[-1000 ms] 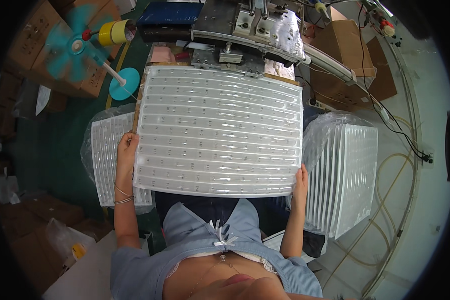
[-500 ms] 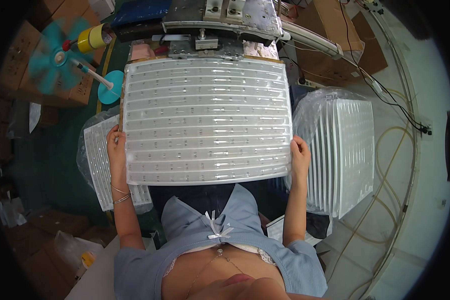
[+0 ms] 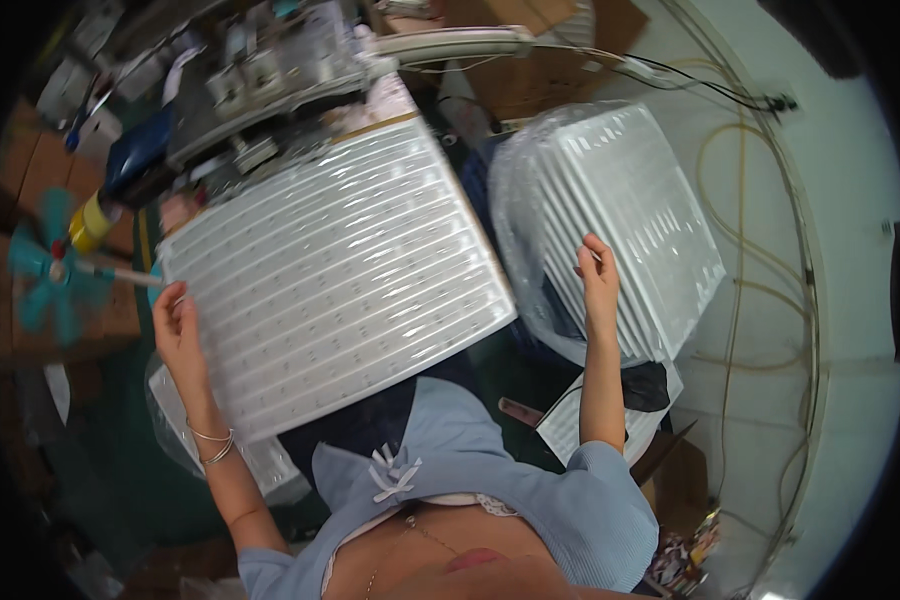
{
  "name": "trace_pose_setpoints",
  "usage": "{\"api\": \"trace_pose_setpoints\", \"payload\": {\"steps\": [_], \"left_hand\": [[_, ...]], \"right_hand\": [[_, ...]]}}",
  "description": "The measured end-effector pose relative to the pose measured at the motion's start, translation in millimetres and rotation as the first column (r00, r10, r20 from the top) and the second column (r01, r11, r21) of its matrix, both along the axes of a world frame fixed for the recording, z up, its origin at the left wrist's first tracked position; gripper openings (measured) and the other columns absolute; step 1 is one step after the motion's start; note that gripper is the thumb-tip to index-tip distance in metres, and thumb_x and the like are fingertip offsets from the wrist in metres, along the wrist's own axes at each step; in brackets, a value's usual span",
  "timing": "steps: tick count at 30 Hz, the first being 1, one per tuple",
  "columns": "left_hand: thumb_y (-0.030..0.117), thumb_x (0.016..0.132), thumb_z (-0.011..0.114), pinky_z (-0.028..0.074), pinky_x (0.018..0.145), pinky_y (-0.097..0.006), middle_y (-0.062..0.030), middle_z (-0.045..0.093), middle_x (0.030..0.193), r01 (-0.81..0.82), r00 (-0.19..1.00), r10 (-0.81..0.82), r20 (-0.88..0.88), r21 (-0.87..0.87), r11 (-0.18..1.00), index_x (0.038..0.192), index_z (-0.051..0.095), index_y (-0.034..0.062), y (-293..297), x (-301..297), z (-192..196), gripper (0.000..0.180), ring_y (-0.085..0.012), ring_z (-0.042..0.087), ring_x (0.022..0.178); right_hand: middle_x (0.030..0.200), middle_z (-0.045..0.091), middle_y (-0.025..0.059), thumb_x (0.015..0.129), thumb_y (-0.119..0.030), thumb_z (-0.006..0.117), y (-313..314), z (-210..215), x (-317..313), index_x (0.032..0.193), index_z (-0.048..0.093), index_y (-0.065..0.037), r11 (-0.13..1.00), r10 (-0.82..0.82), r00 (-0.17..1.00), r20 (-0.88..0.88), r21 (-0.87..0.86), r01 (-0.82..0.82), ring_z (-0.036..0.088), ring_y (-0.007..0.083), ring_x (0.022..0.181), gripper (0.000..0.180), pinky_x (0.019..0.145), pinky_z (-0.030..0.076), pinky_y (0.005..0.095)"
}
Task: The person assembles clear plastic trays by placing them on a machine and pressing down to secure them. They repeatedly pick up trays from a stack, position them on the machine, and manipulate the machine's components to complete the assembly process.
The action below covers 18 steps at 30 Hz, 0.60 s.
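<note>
A wide white ribbed plastic panel (image 3: 335,270), glossy with rows of small marks, lies across the bench in front of me. At its left edge is my left hand (image 3: 178,330), fingers loosely bent and apart; it seems to rest beside the edge rather than grip it. Off the panel to the right, my right hand (image 3: 599,280) is raised over a stack of similar white panels (image 3: 635,190) in clear plastic wrap. Its thumb and fingers are slightly parted, with nothing visible between them. Whether it touches the stack is unclear.
Metal machinery (image 3: 270,95) stands behind the panel. At the far left are a turquoise fan (image 3: 58,270) and a yellow tape roll (image 3: 91,224). More ribbed panels (image 3: 255,465) lie low on the left. A cardboard box (image 3: 510,85) and loose cables (image 3: 700,88) are at the back right.
The view has swung to the right, so the panel appears tilted and further left. My right hand has let go of the panel's right edge and moved over the wrapped stack; my left hand has loosened.
</note>
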<state>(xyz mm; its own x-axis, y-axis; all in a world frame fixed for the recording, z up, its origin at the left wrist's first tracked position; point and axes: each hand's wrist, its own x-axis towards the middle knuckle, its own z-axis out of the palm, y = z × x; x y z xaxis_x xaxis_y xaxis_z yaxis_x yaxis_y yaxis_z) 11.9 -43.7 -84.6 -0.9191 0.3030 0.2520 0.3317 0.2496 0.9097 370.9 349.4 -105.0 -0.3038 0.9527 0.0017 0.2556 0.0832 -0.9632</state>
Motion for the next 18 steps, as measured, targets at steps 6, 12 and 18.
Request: {"api": "trace_pose_setpoints", "payload": {"steps": [6, 12, 18], "left_hand": [[0.008, 0.087, 0.055, 0.048, 0.072, -0.027, -0.0084, 0.065, 0.094, 0.516, 0.836, -0.538, -0.113, -0.172, 0.839, 0.112, 0.058, 0.0031, 205, 57, 60, 0.026, -0.0133, 0.061, 0.079], [0.009, 0.084, 0.056, 0.049, 0.067, -0.030, -0.0108, 0.065, 0.090, 0.755, 0.597, -0.799, -0.075, -0.285, 0.591, 0.111, 0.059, 0.0027, 382, 100, 32, 0.028, -0.0199, 0.062, 0.072], [0.027, 0.083, 0.056, 0.048, 0.079, -0.033, -0.0159, 0.065, 0.095, 0.646, 0.722, -0.692, -0.020, -0.338, 0.684, 0.114, 0.059, 0.0035, 503, 111, -16, 0.039, -0.0249, 0.063, 0.088]], "right_hand": [[0.114, 0.056, 0.0116, 0.089, -0.025, 0.057, 99, 3, 163, 0.117, 0.056, -0.003, 0.800, -0.502, 0.861, 0.084, 0.422, 0.426, 0.055, 0.0173, 0.092, 0.036, 0.083, 0.044, 0.0301], [0.113, 0.058, 0.0067, 0.090, -0.031, 0.053, 199, -51, 342, 0.119, 0.054, -0.003, 0.735, -0.678, 0.597, 0.429, 0.374, 0.566, 0.054, 0.0169, 0.096, 0.040, 0.080, 0.045, 0.0321], [0.102, 0.060, 0.0066, 0.087, -0.040, 0.054, 216, -11, 279, 0.107, 0.059, -0.001, 0.730, -0.642, 0.721, 0.261, -0.080, 0.679, 0.055, 0.0187, 0.090, 0.044, 0.077, 0.044, 0.0311]]}}
